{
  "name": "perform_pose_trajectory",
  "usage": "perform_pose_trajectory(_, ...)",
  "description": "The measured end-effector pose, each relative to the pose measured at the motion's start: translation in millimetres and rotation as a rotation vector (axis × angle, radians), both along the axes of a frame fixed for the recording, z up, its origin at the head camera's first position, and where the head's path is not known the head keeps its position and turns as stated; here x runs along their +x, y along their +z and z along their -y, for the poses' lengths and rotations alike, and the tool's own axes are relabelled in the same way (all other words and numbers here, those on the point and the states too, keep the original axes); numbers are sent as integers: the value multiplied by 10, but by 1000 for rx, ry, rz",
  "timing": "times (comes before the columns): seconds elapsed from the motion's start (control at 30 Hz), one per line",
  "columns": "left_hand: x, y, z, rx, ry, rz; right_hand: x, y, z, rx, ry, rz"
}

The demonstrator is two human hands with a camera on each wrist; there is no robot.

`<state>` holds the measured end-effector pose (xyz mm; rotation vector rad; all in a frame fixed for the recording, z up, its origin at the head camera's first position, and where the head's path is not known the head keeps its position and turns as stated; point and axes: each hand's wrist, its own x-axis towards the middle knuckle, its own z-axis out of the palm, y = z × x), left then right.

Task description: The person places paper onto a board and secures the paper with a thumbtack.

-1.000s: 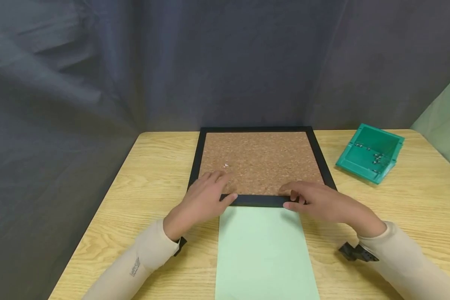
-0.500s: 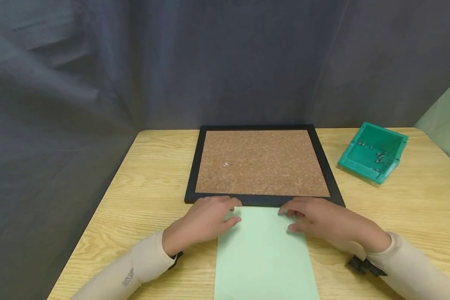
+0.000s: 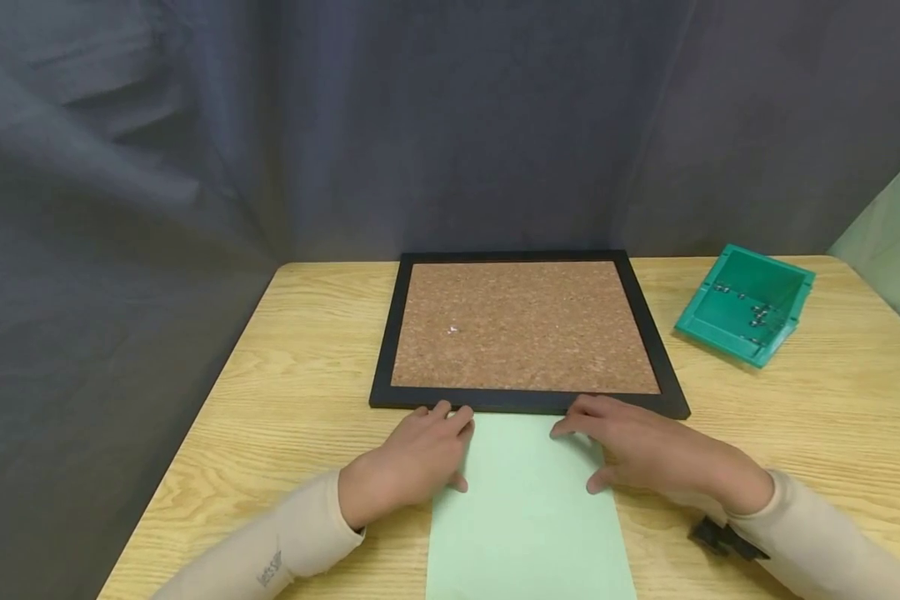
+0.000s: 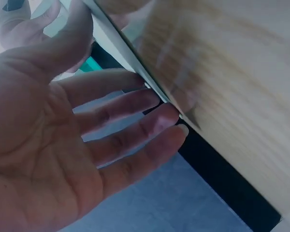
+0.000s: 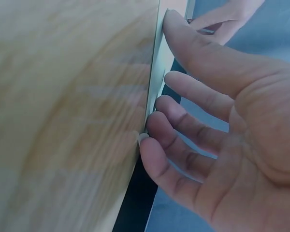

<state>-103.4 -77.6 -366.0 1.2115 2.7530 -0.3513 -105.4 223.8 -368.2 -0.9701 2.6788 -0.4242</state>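
Note:
A sheet of pale green paper [image 3: 528,533] lies on the table, its far edge against the near side of a black-framed cork board [image 3: 525,325]. At the sheet's upper left corner, my left hand [image 3: 420,458] rests its fingertips along the edge. The fingers [image 4: 130,130] look fairly straight in the left wrist view, their tips at the tabletop. My right hand [image 3: 648,446] spreads over the upper right corner, thumb and forefinger on the paper. In the right wrist view its other fingers [image 5: 166,130] are gently bent, tips at the paper's edge. Neither hand grips anything.
A green plastic bin [image 3: 708,327] stands tilted at the right back, with several small shiny metal pieces [image 3: 759,315] inside. A tiny whitish bit [image 3: 452,330] shows on the cork. Dark cloth [image 3: 457,125] hangs behind the wooden table [image 3: 292,358].
Both hands have drawn back from the board's lower frame to the upper corners of the green paper. The left hand's fingers have come down along the edge. Board and bin stay put.

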Motion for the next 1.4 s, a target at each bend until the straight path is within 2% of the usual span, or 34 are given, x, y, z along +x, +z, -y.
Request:
perform_pose_trajectory(0.1, 14, -21, -18, 12, -8, -30, -1, 5, 8, 1, 6, -1)
perform_pose_trajectory(0.33, 36, -64, -88, 127, 68, -36, 6, 4, 23, 16, 16, -15)
perform_pose_trajectory(0.43, 25, -64, -100, 167, 63, -49, 8, 12, 23, 11, 23, -33)
perform_pose_trajectory(0.53, -6, -47, -98, 197, 57, -31, 12, 19, 19, 11, 7, -30)
perform_pose_trajectory(0.7, -59, -10, -66, 290, 103, 103, 13, 15, 30, 8, -27, 32)
perform_pose_trajectory(0.87, -79, 44, -43, 460, 182, 304, 9, 17, 54, 21, -80, 85)
perform_pose_trajectory(1.0, -89, 81, -49, 650, 282, 449, -5, 21, 60, 11, -112, 34)
perform_pose_trajectory(1.13, -110, 101, -45, 843, 370, 522, -40, 26, 51, -43, -140, -46)
perform_pose_trajectory(1.23, -145, 111, -32, 956, 442, 574, -60, 26, 29, -82, -152, -58)
perform_pose_trajectory(1.4, -224, 142, -2, 1114, 569, 724, -79, 18, -2, -113, -151, -54)
